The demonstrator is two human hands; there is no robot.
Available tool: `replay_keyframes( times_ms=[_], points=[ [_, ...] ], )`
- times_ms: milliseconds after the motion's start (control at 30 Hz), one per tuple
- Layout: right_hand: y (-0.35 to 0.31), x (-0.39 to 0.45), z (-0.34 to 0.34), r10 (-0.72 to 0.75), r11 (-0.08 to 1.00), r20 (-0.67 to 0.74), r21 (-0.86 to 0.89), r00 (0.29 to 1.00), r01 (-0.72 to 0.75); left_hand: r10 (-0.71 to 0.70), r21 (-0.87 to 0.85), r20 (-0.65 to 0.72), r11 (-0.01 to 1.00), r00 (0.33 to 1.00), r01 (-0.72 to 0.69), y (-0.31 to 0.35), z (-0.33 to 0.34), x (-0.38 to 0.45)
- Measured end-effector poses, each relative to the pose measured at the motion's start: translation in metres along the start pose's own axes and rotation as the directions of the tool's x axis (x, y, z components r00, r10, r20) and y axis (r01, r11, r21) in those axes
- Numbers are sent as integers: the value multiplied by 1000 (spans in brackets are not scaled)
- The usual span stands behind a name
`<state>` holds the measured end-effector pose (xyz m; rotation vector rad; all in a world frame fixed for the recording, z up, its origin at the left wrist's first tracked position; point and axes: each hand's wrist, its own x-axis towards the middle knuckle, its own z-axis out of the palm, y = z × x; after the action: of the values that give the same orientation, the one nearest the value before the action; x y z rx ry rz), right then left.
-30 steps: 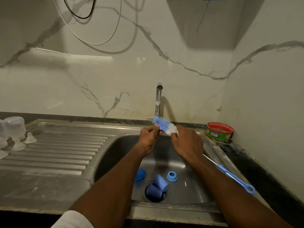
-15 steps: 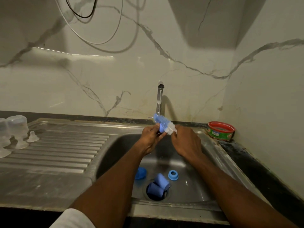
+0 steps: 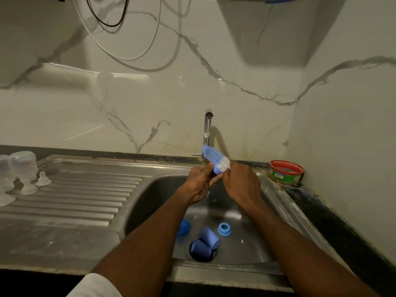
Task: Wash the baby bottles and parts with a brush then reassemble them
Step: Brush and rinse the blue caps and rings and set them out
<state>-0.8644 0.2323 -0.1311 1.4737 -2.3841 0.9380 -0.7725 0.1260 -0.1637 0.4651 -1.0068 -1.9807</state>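
- While the scrubbing step was in hand, the stainless steel sink (image 3: pixel 278 211) carried nearly everything: its ribbed draining board ran off to the left and its basin sat under both forearms.
- At the back edge of the basin stood the slim chrome tap (image 3: pixel 207 129); drops showed under the hands, though whether it ran I could not tell.
- At the far left edge of the draining board stood the clear plastic baby bottles (image 3: pixel 23 168), upside down, with a small clear silicone teat (image 3: pixel 43 179) just beside them; they looked already washed.
- On the counter's right back corner sat a round red-rimmed green tub (image 3: pixel 286 171), probably cleaning paste.
- Over the back of the basin the right hand (image 3: pixel 242 185) had its fingers curled round the blue-and-white bristled bottle brush (image 3: pixel 215 160), whose head slanted up towards the tap.
- Facing it, the left hand (image 3: pixel 201 183) pinched a small part against the bristles; that part was mostly hidden.
- At the basin's front edge, in the drain, lay two pale blue plastic bottle caps (image 3: pixel 205 241), touching each other.
- Near them lay a blue threaded collar ring (image 3: pixel 224 228) and, partly behind the left forearm, another blue plastic part (image 3: pixel 183 226).
- Judging by these unwashed pieces, the task was near midway; the next move called for setting the scrubbed part on the draining board and picking a cap out of the drain.
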Motion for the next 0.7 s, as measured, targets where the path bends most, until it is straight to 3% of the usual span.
replay_keyframes(
  times_ms=[100,200,333,467,533,700],
  points=[
    [8,1,0,62,998,33,-35,998,-60,65,-5,-82,998,994,-66,0,-2,6],
    [10,-3,4,16,1000,78,2,997,-16,63,-45,-206,996,976,-74,-1,-5,10],
    [-3,-5,6,-65,998,53,8,996,64,-29,-13,-176,1000,984,27,-6,-2,7],
    [-4,5,0,89,996,67,-13,994,-88,-21,-39,-105,999,994,17,-3,4,4],
    [2,7,2,170,985,150,-23,974,-169,4,-60,-187,998,982,-15,-1,-2,7],
    [8,-3,10,70,997,138,22,988,-74,2,-89,-306,995,952,-31,-1,-11,11]
  ],
)
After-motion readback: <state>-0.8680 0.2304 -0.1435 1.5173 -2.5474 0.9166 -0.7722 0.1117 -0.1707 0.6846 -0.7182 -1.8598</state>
